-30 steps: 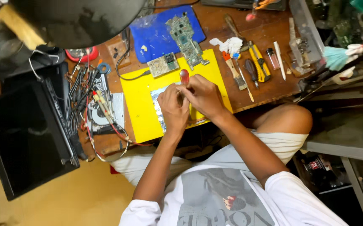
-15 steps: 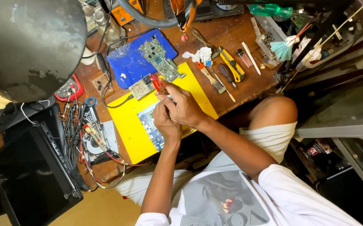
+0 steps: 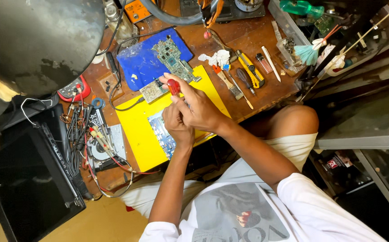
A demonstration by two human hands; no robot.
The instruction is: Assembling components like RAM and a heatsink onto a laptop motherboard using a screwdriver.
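Black laptop lid (image 3: 24, 179) sits at nine o'clock, tangled wires (image 3: 84, 139) beside it. Centre, both hands work close together over a blue circuit board (image 3: 161, 134) lying on the yellow mat (image 3: 136, 130): the left hand (image 3: 178, 127) presses down on the board, seemingly to steady it, while the right hand (image 3: 199, 110) is closed round a red-handled screwdriver (image 3: 173, 86), held upright. At two o'clock, spare tools (image 3: 244, 74) lie within reach.

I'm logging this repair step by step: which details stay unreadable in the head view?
- Red-handled screwdriver: its tip is hidden behind the right hand.
- Blue circuit board on the yellow mat: mostly covered by the left hand.
- Left-hand grip: hidden under the right hand.
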